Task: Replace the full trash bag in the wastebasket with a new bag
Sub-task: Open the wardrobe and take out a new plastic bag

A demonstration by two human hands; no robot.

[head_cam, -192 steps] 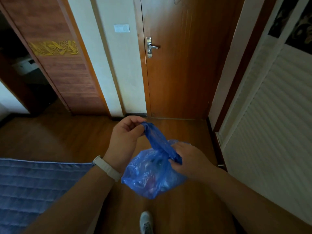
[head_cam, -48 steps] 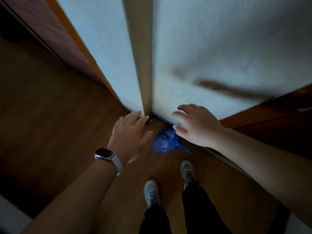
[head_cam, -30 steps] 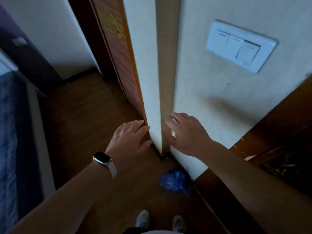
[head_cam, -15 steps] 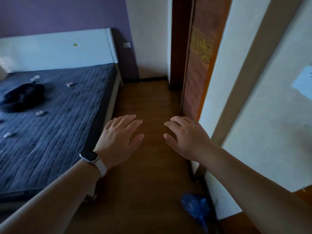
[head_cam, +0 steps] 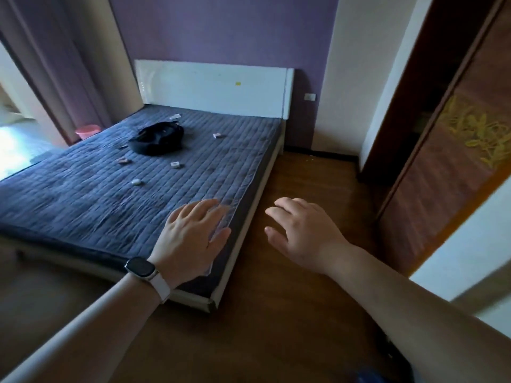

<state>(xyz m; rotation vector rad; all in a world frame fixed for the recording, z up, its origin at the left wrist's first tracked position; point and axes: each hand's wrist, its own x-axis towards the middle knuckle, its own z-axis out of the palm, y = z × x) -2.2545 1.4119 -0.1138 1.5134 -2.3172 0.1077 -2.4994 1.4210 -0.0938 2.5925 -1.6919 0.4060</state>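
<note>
Both my hands are held out in front of me with fingers spread, holding nothing. My left hand [head_cam: 193,239], with a watch on its wrist, hovers over the near corner of the bed. My right hand [head_cam: 301,233] is over the wooden floor beside the bed. A sliver of the full blue trash bag [head_cam: 369,377] shows at the bottom edge, on the floor behind my right forearm. A pink wastebasket [head_cam: 88,131] stands on the floor at the far left side of the bed, partly hidden by the mattress.
A low bed [head_cam: 116,189] with a dark blue quilted cover fills the left. A black bag [head_cam: 159,138] and several small items lie on it. A wooden floor strip [head_cam: 301,175] runs along its right side. A brown sliding door [head_cam: 448,161] stands right.
My view has swung left from the wall corner toward the bed. The blue bag, left on the floor by the wall, has slid almost out of sight. Both hands stay empty and spread.
</note>
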